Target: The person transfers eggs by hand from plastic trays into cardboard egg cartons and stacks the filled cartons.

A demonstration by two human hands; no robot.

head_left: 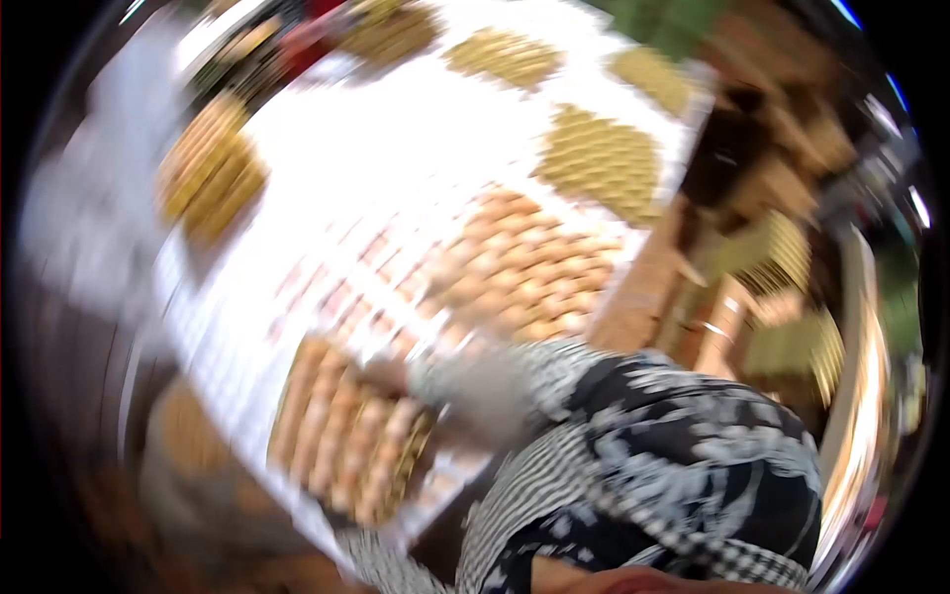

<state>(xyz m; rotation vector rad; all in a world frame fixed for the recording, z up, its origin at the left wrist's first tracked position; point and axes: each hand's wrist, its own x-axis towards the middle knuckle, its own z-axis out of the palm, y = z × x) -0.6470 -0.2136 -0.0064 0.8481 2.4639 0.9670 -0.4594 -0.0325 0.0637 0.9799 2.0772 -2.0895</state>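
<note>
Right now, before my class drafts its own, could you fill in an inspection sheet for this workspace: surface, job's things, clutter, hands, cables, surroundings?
Surface: white-covered table, brightly lit, with glare washing out detail.
Job's things: near egg tray, filled with rows of what look like brown eggs; a larger egg group lies beyond it.
Clutter: yellowish egg tray past the larger group, no eggs made out in it; others farther off.
Hands: right hand at the near egg tray's upper edge, grip blurred; left hand not made out, its sleeve beside the lower corner.
Cables: nothing seen.
Surroundings: cardboard boxes and egg-tray stacks on the picture's right.
</note>
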